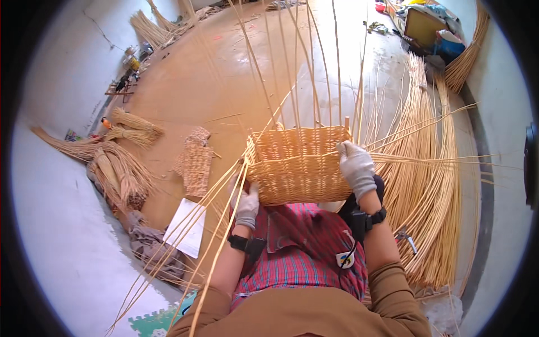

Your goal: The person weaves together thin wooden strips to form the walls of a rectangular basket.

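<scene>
A rectangular wicker basket (300,188), woven from pale willow rods, is held up above my lap. Long uncut rods stand up from its far side, and others stick out past its left and right corners. My right hand (357,167), in a grey-white glove, is closed over the rim at the right corner, with rods running out to the right beside it. At the lower left corner my left hand (246,205), also gloved, grips the basket's side. Some of its fingers are hidden behind the basket and the rods.
Long bundles of willow rods (415,185) lie on my right, with red-handled pruning shears (406,239) on them. Leftward are a flat woven panel (196,168), a white sheet (186,227), a grey cloth (151,247) and more rod bundles (115,174) along the wall.
</scene>
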### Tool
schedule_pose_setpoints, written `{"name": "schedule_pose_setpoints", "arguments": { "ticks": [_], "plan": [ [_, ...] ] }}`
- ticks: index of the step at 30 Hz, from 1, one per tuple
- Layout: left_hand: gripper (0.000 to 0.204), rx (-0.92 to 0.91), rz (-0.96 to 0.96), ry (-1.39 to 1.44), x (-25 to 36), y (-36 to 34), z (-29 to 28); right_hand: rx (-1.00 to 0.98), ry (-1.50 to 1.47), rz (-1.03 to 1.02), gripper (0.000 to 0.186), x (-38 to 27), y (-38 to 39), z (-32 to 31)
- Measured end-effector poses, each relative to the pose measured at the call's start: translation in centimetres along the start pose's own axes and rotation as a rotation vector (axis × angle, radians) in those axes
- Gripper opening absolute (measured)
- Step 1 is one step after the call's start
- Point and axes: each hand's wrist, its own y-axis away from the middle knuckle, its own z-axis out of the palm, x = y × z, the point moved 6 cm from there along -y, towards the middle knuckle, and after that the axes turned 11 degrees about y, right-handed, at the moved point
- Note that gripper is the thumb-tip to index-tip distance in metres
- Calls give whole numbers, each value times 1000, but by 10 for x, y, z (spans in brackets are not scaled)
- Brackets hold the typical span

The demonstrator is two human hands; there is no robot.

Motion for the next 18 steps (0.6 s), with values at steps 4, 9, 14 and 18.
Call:
{"name": "schedule_pose_setpoints", "arguments": {
  "ticks": [4,9,14,18],
  "plan": [
    [62,-151,62,-117,36,-7,13,11,23,61,34,14,-17,-2],
    [62,-396,-48,-183,-6,-54,10,203,-31,26,33,10,-24,-3],
    [39,-369,-64,-195,-21,-61,0,-60,2,-23,30,-5,-47,19],
    [39,-357,-261,199,-3,-44,2,-67,51,-50,29,-9,-48,13]
  ]
}}
